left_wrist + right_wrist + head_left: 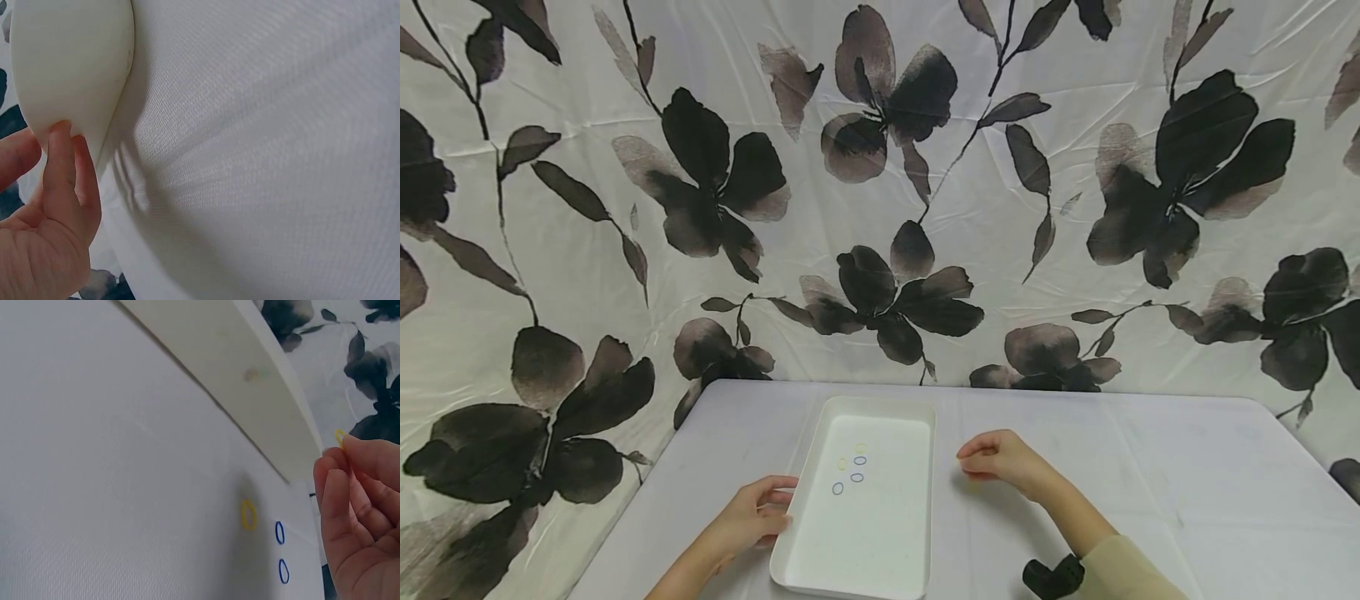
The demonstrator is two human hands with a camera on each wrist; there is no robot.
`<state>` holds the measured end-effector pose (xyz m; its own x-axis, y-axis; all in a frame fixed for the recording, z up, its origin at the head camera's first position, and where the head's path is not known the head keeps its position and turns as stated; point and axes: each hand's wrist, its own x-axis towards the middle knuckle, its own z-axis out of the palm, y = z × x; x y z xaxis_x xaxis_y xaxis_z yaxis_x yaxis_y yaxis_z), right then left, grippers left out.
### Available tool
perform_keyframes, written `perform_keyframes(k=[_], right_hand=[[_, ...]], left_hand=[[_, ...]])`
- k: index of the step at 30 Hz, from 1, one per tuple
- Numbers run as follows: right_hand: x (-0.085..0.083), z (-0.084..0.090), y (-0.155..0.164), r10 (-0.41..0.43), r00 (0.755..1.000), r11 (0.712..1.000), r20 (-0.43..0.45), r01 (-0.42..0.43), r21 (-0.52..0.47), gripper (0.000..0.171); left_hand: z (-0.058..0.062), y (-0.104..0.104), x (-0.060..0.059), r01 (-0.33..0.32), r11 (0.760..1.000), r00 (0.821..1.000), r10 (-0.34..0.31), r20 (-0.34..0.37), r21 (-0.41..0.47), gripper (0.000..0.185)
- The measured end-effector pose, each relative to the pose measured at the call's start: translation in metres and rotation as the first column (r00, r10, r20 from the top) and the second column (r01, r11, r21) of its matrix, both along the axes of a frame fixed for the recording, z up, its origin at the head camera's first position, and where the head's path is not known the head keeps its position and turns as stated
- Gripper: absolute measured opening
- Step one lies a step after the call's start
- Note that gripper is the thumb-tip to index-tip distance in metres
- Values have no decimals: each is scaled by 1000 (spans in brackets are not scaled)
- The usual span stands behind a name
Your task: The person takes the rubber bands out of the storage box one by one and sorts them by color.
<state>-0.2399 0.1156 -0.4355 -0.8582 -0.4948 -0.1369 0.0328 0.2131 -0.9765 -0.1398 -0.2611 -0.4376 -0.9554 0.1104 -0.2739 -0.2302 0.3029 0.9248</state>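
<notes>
A white tray point(887, 533) lies on the table. My left hand point(748, 517) holds its left side, with the fingertips point(60, 128) on the outer wall. Inside the tray lie yellow loops point(861, 448) and blue loops point(857, 477), like small rubber bands. To the right of the tray, my right hand point(1003, 460) pinches a small yellow rubber band point(339, 437) between thumb and forefinger. Below that hand, the right wrist view shows another yellow rubber band point(249, 514) and two blue rubber bands point(280, 532) on the white cloth.
A white cloth point(1150, 483) covers the table. Behind it hangs a pale curtain point(1037, 208) with dark flowers. A black object point(1054, 575) is at the right wrist, by a beige sleeve point(1123, 571). The tray's side wall point(219, 356) rises beside the loose bands.
</notes>
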Motion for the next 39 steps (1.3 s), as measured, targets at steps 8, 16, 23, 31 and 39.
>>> perform_keyframes(k=[8,16,23,31,39], right_hand=[[1,-3,13,26,1000,999,3,-26,-25,27],[2,-8,19,-29,999,1000,32,29,4,28],[2,-14,27,-32,999,999,40,32,-4,28],[4,-18,34,-20,999,1000,47,20,-4,26],[6,-23,38,-37,998,998,53,35,43,22]], left_hand=[[0,0,0,-8,1000,1000,8,4,5,57],[1,0,1,-7,1000,1000,7,6,3,57],[-1,0,1,-6,1000,1000,5,6,10,57],[0,0,0,-12,1000,1000,12,10,10,57],[1,1,1,-15,1000,1000,15,9,5,57]])
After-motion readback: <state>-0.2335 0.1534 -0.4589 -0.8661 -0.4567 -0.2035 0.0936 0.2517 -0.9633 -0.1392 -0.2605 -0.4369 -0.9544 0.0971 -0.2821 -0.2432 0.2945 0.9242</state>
